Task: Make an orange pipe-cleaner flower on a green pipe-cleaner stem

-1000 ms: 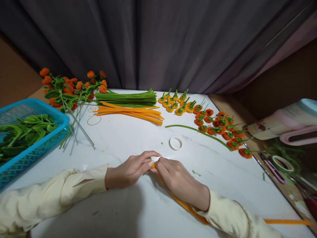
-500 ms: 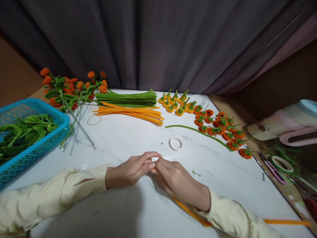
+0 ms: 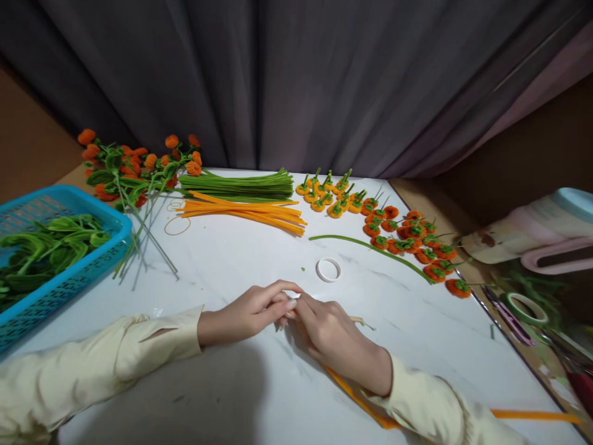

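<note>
My left hand (image 3: 252,313) and my right hand (image 3: 331,330) meet at the fingertips over the white table. Both have their fingers closed in a pinch around a small orange piece, mostly hidden between them. From beneath my right hand, orange strips (image 3: 354,398) run toward the lower right, and a short pale tip (image 3: 356,319) shows beyond its knuckles. A white ring of tape (image 3: 328,270) lies just past my hands. Behind it are a single green stem (image 3: 370,245), a bundle of orange stems (image 3: 245,210) and a bundle of green stems (image 3: 236,184).
A blue basket (image 3: 83,266) of green leaves stands at the left, beside orange flowers (image 3: 134,164) on stems. Yellow flower heads (image 3: 336,209) and orange ones (image 3: 412,230) lie at the back right. Green tape (image 3: 525,308), tools and a pink-handled bottle (image 3: 532,225) are at the right.
My left thumb has shifted slightly over the pinched piece. A pale tip now shows beyond my right hand where it did not before.
</note>
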A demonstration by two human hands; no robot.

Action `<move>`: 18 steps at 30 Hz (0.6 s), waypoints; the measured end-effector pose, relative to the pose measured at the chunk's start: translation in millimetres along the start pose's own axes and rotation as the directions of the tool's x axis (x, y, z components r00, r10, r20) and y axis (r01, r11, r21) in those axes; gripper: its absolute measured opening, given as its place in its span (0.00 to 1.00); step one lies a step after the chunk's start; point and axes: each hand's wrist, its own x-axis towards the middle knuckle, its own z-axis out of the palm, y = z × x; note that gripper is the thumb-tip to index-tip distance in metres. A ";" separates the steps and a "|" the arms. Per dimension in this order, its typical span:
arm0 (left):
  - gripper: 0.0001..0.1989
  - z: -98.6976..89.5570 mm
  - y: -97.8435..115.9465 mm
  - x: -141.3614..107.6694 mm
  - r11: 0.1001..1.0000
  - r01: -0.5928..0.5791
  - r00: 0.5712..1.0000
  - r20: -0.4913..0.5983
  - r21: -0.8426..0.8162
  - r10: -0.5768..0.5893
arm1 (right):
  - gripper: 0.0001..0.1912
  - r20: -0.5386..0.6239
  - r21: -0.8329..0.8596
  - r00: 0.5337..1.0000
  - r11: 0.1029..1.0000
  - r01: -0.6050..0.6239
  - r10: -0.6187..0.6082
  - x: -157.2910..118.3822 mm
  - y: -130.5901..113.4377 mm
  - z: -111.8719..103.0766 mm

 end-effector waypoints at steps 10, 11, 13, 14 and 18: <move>0.19 -3.8 -12.3 4.1 0.999 0.036 0.964 -0.264 0.002 -0.034 | 0.07 -0.451 -0.220 0.864 0.966 0.137 -0.225 5.2 -0.2 -16.0; 0.18 -4.2 -13.1 4.4 0.999 0.032 0.958 -0.285 -0.016 -0.035 | 0.05 -0.461 -0.235 0.849 0.959 0.162 -0.256 3.5 -1.2 -15.4; 0.17 -4.7 -14.0 4.8 0.998 0.036 0.951 -0.304 -0.050 -0.050 | 0.08 -0.447 -0.247 0.861 0.959 0.142 -0.242 1.3 -2.7 -11.2; 0.16 -4.8 -14.2 4.9 0.997 0.042 0.950 -0.307 -0.062 -0.059 | 0.09 -0.439 -0.241 0.875 0.965 0.103 -0.203 1.0 -3.1 -8.1; 0.16 -4.8 -13.8 5.0 0.997 0.053 0.947 -0.312 -0.063 -0.070 | 0.10 -0.446 -0.168 0.895 0.984 -0.056 -0.025 1.3 -2.2 4.6</move>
